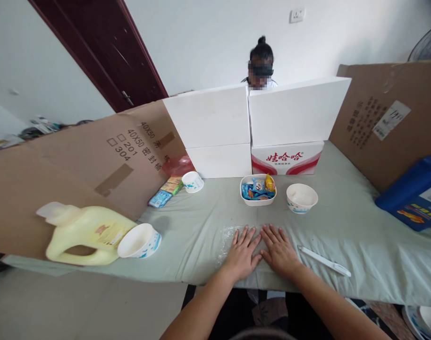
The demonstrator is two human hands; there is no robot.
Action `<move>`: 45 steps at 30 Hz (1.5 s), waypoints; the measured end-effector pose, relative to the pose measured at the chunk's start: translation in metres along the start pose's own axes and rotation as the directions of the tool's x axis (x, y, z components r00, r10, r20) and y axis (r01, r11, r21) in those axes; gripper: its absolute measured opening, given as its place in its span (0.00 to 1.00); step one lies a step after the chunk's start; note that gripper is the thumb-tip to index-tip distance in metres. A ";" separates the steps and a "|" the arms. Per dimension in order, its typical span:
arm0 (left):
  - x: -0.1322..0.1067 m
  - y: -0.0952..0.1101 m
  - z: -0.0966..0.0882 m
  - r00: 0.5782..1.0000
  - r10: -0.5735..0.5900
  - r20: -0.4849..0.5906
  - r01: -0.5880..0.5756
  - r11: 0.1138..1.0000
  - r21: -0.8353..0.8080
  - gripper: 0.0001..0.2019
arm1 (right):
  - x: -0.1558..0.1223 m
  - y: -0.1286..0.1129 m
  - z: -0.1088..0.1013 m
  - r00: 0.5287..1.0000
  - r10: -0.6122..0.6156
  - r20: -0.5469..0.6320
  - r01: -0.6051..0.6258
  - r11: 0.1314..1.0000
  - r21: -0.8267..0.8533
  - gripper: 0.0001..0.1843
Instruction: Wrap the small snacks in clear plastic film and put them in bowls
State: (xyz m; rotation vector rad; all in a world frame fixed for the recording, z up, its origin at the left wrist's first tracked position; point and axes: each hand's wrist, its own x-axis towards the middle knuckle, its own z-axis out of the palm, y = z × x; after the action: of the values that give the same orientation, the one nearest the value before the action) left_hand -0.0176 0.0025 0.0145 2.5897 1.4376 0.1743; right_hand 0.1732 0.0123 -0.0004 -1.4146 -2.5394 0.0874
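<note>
- Nearest, two bare forearms reaching in from the bottom edge onto a pale green cloth (360, 245), soft and lightly creased, spread over the table.
- Left hand (241, 252) flat, palm down, fingers spread, gripping nothing.
- Right hand (279, 250) flat too, released, thumb touching the left thumb.
- Under the left hand's fingertips, a crinkly clear plastic sheet (226, 235), shiny against the cloth.
- Just right of the right hand, a slim white knife (324, 260), smooth and lying flat at a slant.
- Far left, a pale yellow plastic jug (81, 232) on its side, handle moulded in, with a white paper bowl (139, 241) tipped against it.
- Beyond the hands, a rounded white dish (257, 200) holding glossy blue and yellow snack packets (257, 187).
- Just beside it to the right, an upright white bowl (302, 197) with blue print.
- Further left, a small tipped paper cup (192, 182) and a flat blue-green packet (164, 192).
- Behind those, white boxes (257, 118), stacked, smooth and square-edged, one with red print.
- Brown cardboard sheets (95, 156) propped on both sides; blue plastic tub (415, 196) at right.
- Farthest, a seated person (261, 59) behind the boxes, before a plain white wall.
</note>
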 end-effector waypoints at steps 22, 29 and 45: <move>-0.094 -0.056 -0.036 0.983 0.106 -0.149 -0.122 0.987 -0.102 0.15 | -0.076 0.046 -0.043 0.981 -0.165 0.099 0.135 0.957 0.258 0.21; -0.095 -0.065 -0.028 0.960 0.181 -0.212 -0.211 0.969 -0.129 0.14 | -0.082 0.046 -0.041 0.984 -0.168 0.067 0.138 0.937 0.321 0.15; -0.093 -0.070 -0.030 0.948 0.137 -0.289 -0.197 0.962 -0.189 0.11 | -0.077 0.050 -0.044 0.978 -0.210 0.004 0.196 0.920 0.338 0.14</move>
State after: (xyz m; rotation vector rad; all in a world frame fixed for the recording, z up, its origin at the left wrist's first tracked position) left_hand -0.1305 -0.0371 0.0276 2.5786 1.1919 0.6972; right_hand 0.2638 -0.0292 0.0205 -1.0244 -2.5317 0.4929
